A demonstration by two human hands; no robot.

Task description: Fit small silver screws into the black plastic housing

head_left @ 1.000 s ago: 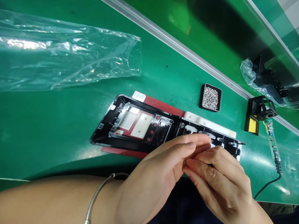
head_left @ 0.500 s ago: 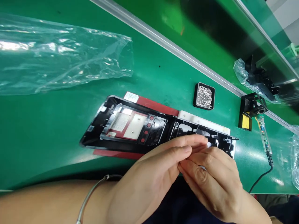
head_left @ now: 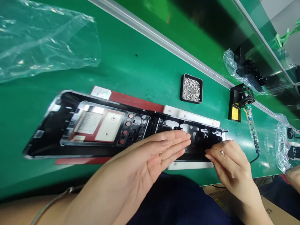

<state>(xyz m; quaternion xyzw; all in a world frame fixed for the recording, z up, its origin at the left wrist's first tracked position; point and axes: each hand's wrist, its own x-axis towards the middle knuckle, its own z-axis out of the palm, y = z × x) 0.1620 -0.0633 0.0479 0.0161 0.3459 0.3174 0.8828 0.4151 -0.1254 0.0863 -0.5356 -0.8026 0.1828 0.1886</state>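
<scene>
Hands frame the long black housing (head_left: 122,128) lying on the green surface (head_left: 140,68). Left hand (head_left: 140,162) is flat and open, fingers stretched over the housing's near edge. Right hand (head_left: 228,164) pinches at the housing's right end (whether anything sits between the fingertips, I cannot tell). Beyond the housing stands a screw tray (head_left: 191,88).
</scene>
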